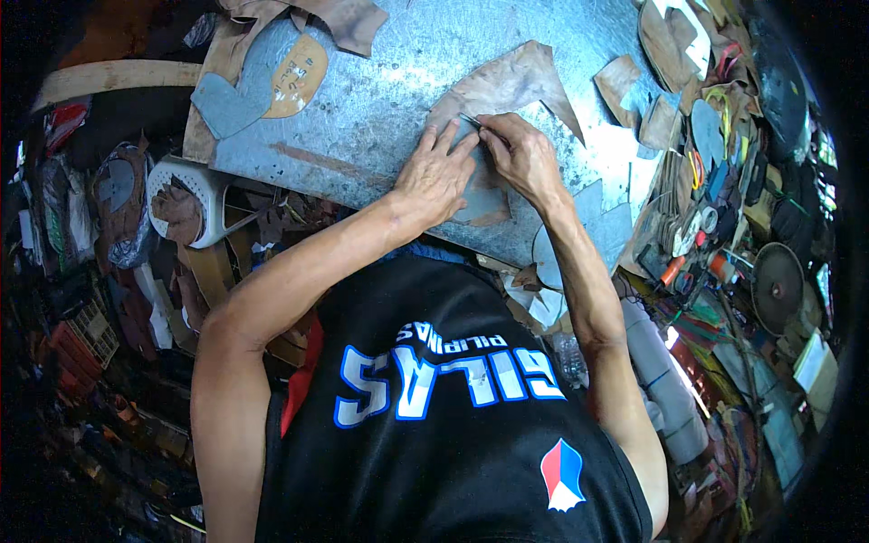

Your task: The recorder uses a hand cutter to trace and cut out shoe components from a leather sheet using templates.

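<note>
A: Left to right, quick. Far left edge of the table [362,109]?
B: Grey heart-shaped cutout [226,104] with a tan sole-shaped pattern [297,77] just beside it, both lying flat on the grey metal sheet.

A: Left hand [437,176]?
B: Flat, palm down, fingers [453,140] spread and pressing the brown leather piece [511,86] near the table's near edge. Not gripping anything, just holding it down.

A: Right hand [525,154]?
B: Touching the left, fingers pinched shut around a thin metal tool [471,119], its tip on the leather. Blade or marker, cannot tell.

A: Where's the leather exactly?
B: Middle of the table, running from under both hands up toward the far edge.

A: Right side?
B: Brown leather scraps [625,81] near the right edge, then a clutter of tools [706,217] past it.
</note>
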Available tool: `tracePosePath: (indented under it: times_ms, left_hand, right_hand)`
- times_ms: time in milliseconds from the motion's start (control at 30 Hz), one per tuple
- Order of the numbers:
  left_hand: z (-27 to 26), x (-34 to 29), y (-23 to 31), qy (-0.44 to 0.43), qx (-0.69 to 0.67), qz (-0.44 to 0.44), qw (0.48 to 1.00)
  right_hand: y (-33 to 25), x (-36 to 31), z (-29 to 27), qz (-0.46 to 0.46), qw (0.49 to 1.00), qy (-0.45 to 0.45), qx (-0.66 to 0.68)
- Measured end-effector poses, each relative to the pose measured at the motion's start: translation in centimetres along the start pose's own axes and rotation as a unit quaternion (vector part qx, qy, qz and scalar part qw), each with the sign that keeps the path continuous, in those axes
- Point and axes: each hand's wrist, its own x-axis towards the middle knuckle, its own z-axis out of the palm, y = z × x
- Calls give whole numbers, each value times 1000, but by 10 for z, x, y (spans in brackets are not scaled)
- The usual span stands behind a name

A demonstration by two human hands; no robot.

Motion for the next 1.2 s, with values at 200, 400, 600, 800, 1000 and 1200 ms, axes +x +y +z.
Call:
tracePosePath:
  times_ms: [200, 400, 600, 800, 1000, 1200]
  left_hand:
    - [1, 0, 0, 1, -3, 3, 1000]
    - [2, 1, -3, 13, -19, 11, 1000]
    - [3, -2, -6, 27, -8, 14, 1000]
    - [-2, 1, -7, 11, 0, 29, 1000]
    - [-4, 3, -10, 21, 6, 70, 997]
    - [-12, 9, -17, 19, 44, 119, 992]
  right_hand:
    - [0, 3, -2, 6, 1000, -24, -17]
    - [2, 8, -13, -13, 995, -81, -62]
    - [18, 0, -31, 5, 992, -106, -69]
    - [53, -24, -66, 20, 987, -112, -116]
    - [18, -61, -44, 147, 982, 37, 116]
    - [-39, -64, 50, 258, 932, 228, 115]
